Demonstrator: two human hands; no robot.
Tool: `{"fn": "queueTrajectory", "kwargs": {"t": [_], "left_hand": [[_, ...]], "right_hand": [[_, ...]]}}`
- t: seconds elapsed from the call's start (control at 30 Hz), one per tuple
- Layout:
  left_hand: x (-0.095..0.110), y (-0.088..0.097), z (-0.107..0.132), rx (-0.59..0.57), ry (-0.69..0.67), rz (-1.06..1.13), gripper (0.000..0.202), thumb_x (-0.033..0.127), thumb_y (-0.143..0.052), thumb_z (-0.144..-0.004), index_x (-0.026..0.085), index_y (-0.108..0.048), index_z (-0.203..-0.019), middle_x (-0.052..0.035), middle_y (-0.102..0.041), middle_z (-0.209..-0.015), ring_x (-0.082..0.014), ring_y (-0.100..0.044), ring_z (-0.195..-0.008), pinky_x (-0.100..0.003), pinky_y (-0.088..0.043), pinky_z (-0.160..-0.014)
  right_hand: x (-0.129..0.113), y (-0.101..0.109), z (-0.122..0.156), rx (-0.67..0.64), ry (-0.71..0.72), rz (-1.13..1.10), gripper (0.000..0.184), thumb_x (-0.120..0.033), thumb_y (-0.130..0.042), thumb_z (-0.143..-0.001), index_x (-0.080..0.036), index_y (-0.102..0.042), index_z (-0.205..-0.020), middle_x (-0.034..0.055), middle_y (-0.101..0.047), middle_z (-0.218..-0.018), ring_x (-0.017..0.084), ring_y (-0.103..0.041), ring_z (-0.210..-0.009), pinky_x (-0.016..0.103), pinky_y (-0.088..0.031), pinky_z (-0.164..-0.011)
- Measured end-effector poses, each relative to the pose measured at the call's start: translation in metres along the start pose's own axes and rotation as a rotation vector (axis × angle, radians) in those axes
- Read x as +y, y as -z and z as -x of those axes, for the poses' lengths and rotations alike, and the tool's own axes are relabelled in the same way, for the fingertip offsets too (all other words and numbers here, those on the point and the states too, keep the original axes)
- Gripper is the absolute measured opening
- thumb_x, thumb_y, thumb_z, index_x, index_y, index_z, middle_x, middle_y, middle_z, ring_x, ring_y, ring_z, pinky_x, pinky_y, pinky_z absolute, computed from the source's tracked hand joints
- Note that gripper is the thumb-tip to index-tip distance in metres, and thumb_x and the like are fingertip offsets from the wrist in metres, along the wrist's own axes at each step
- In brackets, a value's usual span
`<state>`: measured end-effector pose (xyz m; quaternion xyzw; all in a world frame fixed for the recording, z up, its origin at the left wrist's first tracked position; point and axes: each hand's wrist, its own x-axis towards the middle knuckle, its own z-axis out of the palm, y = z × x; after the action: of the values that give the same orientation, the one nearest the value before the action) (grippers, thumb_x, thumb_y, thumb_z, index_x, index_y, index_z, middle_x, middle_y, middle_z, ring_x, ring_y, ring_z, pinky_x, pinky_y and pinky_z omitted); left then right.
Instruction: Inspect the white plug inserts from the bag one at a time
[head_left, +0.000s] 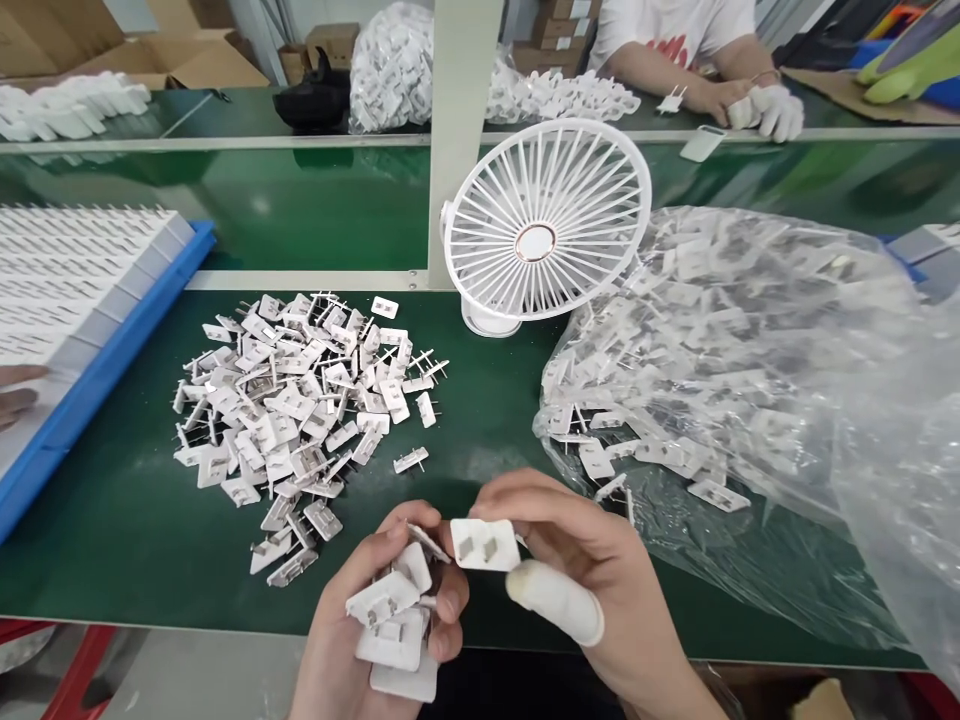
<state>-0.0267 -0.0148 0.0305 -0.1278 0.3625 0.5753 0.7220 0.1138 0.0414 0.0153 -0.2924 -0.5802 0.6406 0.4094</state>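
Observation:
Cupped around several white plug plates (391, 640), my left hand (375, 580) keeps them in a loose stack, their metal parts partly showing. A single white plug plate (484, 545) with two flat metal prongs is pinched in my right hand (577, 550), close beside the left fingertips. The right thumb wears a white finger cot (559, 600). Beyond my hands lies a heap of similar plug plates (285, 400) on the green table (150, 560). One loose plate (410, 459) rests apart from the heap, nearer my hands.
A white fan (536, 240) stands by a post. On the right, a clear plastic bag (720, 350) spills plug plates. At left a blue tray (112, 360) holds rows of pins, with another person's fingers (19, 395) on it. Across the bench, a co-worker's gloved hand (772, 108) rests.

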Motion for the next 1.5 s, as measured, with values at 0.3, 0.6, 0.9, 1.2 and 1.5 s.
{"fn": "queueTrajectory", "kwargs": {"t": [0.3,0.6,0.9,1.2,1.5], "left_hand": [[0.003,0.005,0.005,-0.262,0.121,0.002,0.015,0.018,-0.056,-0.084,0.014,-0.07,-0.079,-0.0027,-0.061,-0.061,-0.0093,-0.056,-0.048,-0.016,-0.043,-0.043],[0.004,0.005,0.007,-0.317,0.143,0.011,0.009,0.019,-0.064,-0.079,0.014,-0.071,-0.079,-0.0056,-0.064,-0.061,-0.0099,-0.057,-0.046,-0.016,-0.045,-0.045],[-0.004,-0.006,0.001,0.057,0.014,0.066,0.044,0.011,-0.03,-0.092,0.009,-0.068,-0.069,-0.0064,-0.056,-0.063,-0.0103,-0.054,-0.05,-0.016,-0.044,-0.042],[-0.005,0.001,-0.002,0.076,-0.012,0.238,0.027,0.006,-0.045,-0.084,0.007,-0.069,-0.074,-0.0094,-0.06,-0.069,-0.0142,-0.059,-0.056,-0.02,-0.049,-0.046],[-0.004,0.004,0.0,0.036,0.016,0.279,0.021,0.005,-0.048,-0.082,0.005,-0.068,-0.075,-0.0098,-0.06,-0.071,-0.0145,-0.058,-0.057,-0.021,-0.049,-0.046]], "right_hand": [[0.004,-0.005,0.003,0.021,0.031,-0.271,0.02,-0.036,-0.072,-0.076,-0.03,-0.074,-0.095,0.0051,-0.064,-0.084,0.017,-0.062,-0.075,0.026,-0.053,-0.062],[0.006,-0.004,0.004,0.024,-0.004,-0.27,0.018,-0.033,-0.069,-0.079,-0.029,-0.073,-0.097,0.0028,-0.062,-0.082,0.014,-0.059,-0.077,0.023,-0.05,-0.068],[-0.003,-0.015,0.007,0.187,-0.129,-0.065,0.019,-0.018,-0.059,-0.085,-0.028,-0.073,-0.092,-0.0007,-0.06,-0.076,0.008,-0.059,-0.057,0.02,-0.051,-0.058],[-0.014,-0.021,0.009,0.216,-0.123,0.069,0.023,-0.023,-0.053,-0.09,-0.031,-0.072,-0.1,0.0006,-0.065,-0.081,0.012,-0.064,-0.073,0.019,-0.052,-0.068],[-0.009,-0.017,0.007,0.209,-0.176,0.094,0.02,-0.022,-0.057,-0.085,-0.031,-0.073,-0.094,-0.0019,-0.066,-0.077,0.01,-0.064,-0.07,0.016,-0.05,-0.064]]}}
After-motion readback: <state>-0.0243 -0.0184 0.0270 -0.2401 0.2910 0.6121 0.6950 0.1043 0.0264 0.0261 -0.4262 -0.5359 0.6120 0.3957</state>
